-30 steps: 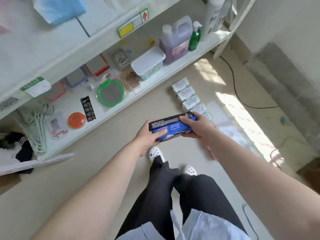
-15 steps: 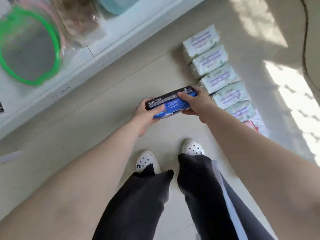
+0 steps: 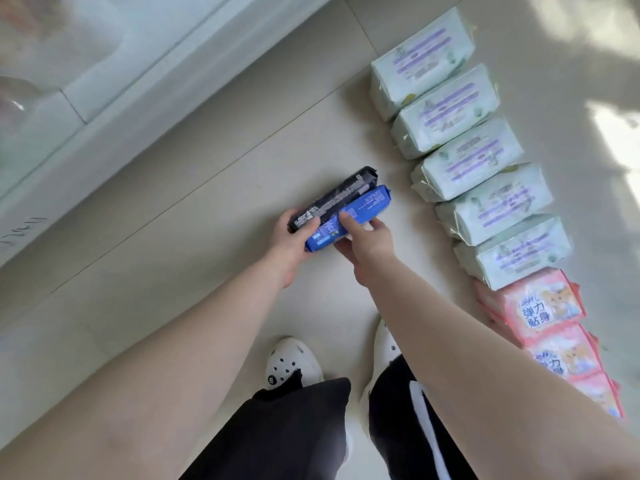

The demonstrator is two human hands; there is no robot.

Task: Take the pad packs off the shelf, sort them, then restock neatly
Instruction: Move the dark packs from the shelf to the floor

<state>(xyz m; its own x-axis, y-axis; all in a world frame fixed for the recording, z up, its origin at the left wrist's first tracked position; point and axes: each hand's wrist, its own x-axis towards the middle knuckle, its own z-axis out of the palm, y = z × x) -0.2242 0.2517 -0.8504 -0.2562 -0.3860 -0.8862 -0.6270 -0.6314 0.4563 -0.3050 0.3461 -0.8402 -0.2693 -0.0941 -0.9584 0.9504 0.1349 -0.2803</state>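
Two packs, black pack (image 3: 332,199) and blue pack (image 3: 349,220), gripped by left hand (image 3: 294,237) and right hand (image 3: 367,244); beside them on floor (image 3: 207,237): five green packs (image 3: 467,164), three pink packs (image 3: 543,306).

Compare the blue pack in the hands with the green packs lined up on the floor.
The blue pack is slim and dark-coloured; the green packs are thicker and pale with purple print. The blue pack is gripped by the left hand and right hand; the green packs lie untouched in a row of five. Both are soft wrapped packs.
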